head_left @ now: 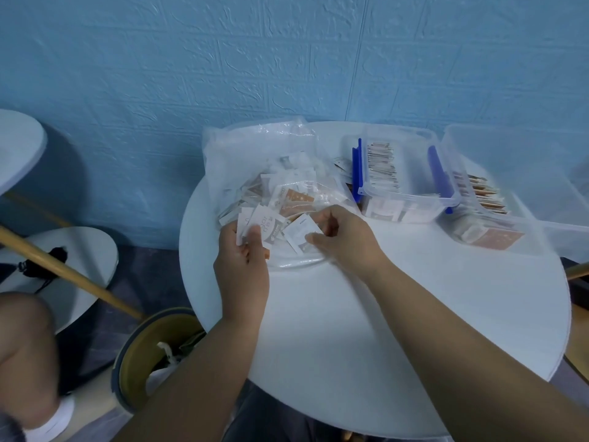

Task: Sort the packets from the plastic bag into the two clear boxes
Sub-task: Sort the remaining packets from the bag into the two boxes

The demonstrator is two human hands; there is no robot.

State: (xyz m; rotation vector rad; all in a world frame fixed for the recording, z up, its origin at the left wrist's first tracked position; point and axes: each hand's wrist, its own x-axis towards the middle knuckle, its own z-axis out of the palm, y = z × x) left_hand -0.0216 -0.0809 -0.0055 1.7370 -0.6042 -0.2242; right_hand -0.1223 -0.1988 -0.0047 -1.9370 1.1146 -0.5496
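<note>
textured blue wall (159, 59) behind a round white table (414, 314).

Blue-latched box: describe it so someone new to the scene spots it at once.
On the round white table, look to the far right side, beyond the plastic bag of packets. Two clear boxes sit side by side there: the wanted box is nearest the bag, the other box to its right. Only the wanted one has blue latches on its ends.

Bare tabletop (398, 330) in front; plastic bag (242, 148), blue-latched box (411, 196) and second box (478, 145) along the far side.
</note>
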